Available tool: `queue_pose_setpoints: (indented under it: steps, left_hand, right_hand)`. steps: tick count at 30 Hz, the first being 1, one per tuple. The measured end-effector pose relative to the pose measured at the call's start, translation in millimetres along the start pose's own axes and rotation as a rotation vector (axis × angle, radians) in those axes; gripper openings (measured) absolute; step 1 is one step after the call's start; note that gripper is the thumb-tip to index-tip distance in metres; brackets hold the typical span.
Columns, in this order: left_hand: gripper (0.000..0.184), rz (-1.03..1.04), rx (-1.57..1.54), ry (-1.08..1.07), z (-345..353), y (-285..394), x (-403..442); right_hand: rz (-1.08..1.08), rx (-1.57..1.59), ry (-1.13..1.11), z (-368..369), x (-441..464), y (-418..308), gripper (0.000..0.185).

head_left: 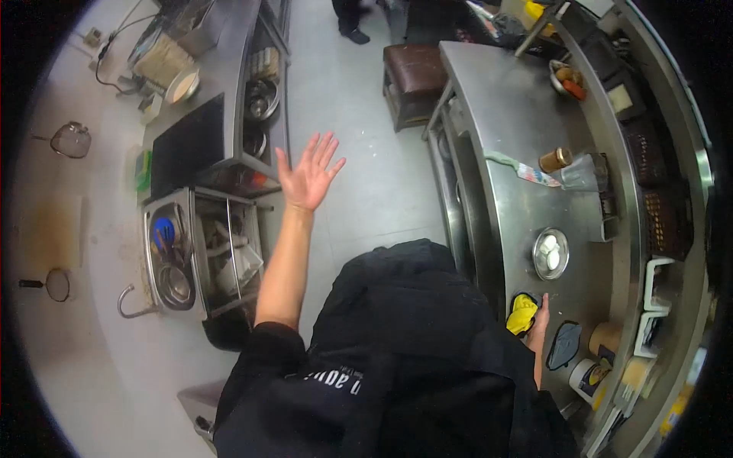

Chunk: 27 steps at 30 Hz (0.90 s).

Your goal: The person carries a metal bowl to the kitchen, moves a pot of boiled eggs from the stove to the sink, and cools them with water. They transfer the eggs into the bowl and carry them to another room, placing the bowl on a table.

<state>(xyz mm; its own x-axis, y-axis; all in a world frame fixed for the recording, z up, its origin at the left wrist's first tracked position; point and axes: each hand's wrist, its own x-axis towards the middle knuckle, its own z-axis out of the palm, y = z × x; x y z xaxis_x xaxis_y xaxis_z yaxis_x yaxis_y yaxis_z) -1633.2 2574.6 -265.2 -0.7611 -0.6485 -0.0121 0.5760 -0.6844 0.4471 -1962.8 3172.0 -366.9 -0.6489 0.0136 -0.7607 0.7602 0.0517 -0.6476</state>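
Observation:
My left hand [311, 174] is raised over the floor aisle, palm up towards me, fingers spread, with nothing in it. At the counter on the right, my right hand [540, 322] shows edge-on with its fingers stretched out. Right beside it is a yellow and black cloth-like item [523, 314]; whether the two touch I cannot tell. Just beyond stands a metal bowl [563, 266] with white rounded pieces [549, 250] in it. A dark grey pad [565, 345] lies to the right of that hand.
On the steel counter [496, 91] are a knife with a patterned blade [527, 169], a brown jar [555, 159] and a plastic bag [584, 174]. A sink [156, 286] stands left. Ahead are a brown stool [414, 69] and another person's foot [356, 36].

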Motion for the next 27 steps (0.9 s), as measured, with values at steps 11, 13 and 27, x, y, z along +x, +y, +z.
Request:
queue_pose_setpoints:
  steps: [11,13,27]
  left_hand:
    - [0.099,0.431,-0.134,0.688,-159,-1,7]
    - [0.098,0.432,-0.139,0.681,-146,0,17]
    - [0.096,0.43,-0.021,0.866,-176,19,-23]
  right_hand:
    - [0.131,-0.091,-0.069,-30,40,1,0.061]
    - [-0.024,-0.259,-0.079,-24,24,4,0.058]
    - [-0.129,-0.348,0.065,93,-79,-30,0.063]
